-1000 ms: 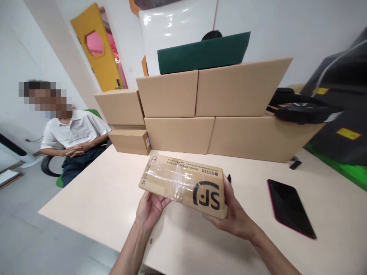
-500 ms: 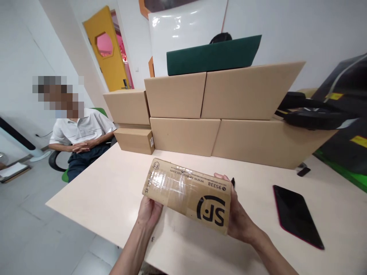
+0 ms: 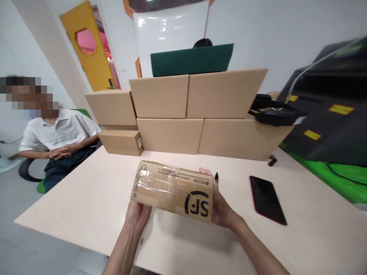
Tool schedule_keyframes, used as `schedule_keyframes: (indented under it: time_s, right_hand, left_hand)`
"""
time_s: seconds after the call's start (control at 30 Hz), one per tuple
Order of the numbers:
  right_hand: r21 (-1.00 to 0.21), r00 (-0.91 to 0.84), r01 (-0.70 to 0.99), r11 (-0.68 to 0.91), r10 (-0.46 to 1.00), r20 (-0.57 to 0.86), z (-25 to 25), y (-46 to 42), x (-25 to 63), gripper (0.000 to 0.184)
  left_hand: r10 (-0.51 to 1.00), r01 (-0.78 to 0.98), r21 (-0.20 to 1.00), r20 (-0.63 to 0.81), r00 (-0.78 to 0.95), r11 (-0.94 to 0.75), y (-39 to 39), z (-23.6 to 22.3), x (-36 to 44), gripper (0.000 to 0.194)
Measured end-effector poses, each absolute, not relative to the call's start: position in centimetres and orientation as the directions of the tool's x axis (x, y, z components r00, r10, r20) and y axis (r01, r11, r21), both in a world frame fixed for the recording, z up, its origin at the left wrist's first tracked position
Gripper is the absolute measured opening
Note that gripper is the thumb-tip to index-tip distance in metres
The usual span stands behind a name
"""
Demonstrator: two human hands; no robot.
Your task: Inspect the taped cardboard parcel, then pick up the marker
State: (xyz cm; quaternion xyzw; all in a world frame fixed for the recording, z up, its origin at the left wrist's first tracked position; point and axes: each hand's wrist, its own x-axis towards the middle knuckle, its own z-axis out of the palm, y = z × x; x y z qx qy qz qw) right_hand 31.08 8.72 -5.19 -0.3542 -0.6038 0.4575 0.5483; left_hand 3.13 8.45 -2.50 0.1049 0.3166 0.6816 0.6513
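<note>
- Carton [image 3: 172, 191]: brown cardboard, bound with clear tape; black "SF" logo, web address and number, upside down to the wearer. Held in two hands over the near middle of the table, slightly tilted, its left end farther away.
- Left hand [image 3: 137, 214]: beneath the carton's near left corner, bearing it from below; fingers mostly hidden, so whether spread or pressed together cannot be told.
- Right hand [image 3: 220, 206]: wrapped about the carton's right end; some fingertips show at the far edge, gripping there; the thumb cannot be made out.
- Pen [image 3: 216, 178]: black, partly visible, just beyond the right hand.
- Table [image 3: 71, 206]: pale top, a small dark mark near its front edge.
- Tablet [image 3: 268, 199]: dark face, red edge; lying flat, right of the right hand.
- Large boxes [image 3: 172, 133]: four, plain brown, two rows of two, at the far side.
- Green box [image 3: 192, 61]: dark, resting across the upper row; the top of a dark-haired head [image 3: 203, 43] shows behind.
- Smaller boxes [image 3: 111, 109]: two, stacked, far left; the lower bears a white label.
- Black gear [image 3: 276, 114]: on the lower right large box; exact kind unclear.
- Seated person [image 3: 63, 131]: far left, white shirt, hands clasped.
- Yellow door [image 3: 86, 42]: far left, ajar, with an octagonal window.
- Black case [image 3: 329, 107]: bulky, far right, yellow labels.
</note>
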Motion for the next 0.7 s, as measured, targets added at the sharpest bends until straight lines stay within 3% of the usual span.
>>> schedule_keyframes:
  time_s: [0.1, 0.2, 0.47, 0.7]
  right_hand:
    - [-0.776, -0.236, 0.197, 0.599, 0.797, 0.556, -4.76, 8.94, 31.02, 0.131]
    - [-0.604, -0.31, 0.364, 0.71, 0.703, 0.64, -4.49, 8.99, 31.08, 0.129]
    - [-0.507, -0.315, 0.402, 0.762, 0.635, 0.705, -4.16, 8.72, 31.12, 0.122]
    - [-0.447, -0.317, 0.406, 0.797, 0.582, 0.749, -4.58, 8.95, 31.55, 0.122]
  left_hand:
    - [0.943, -0.796, 0.601, -0.302, -0.141, 0.073, 8.54, -2.36, 3.05, 0.041]
    - [0.939, -0.775, 0.626, -0.308, -0.153, 0.079, 8.53, -2.33, 3.24, 0.035]
    - [0.956, -0.764, 0.642, -0.26, -0.138, 0.064, 8.41, -2.27, 3.86, 0.015]
    - [0.96, -0.77, 0.633, -0.26, -0.109, 0.084, 8.1, -3.03, 3.19, 0.01]
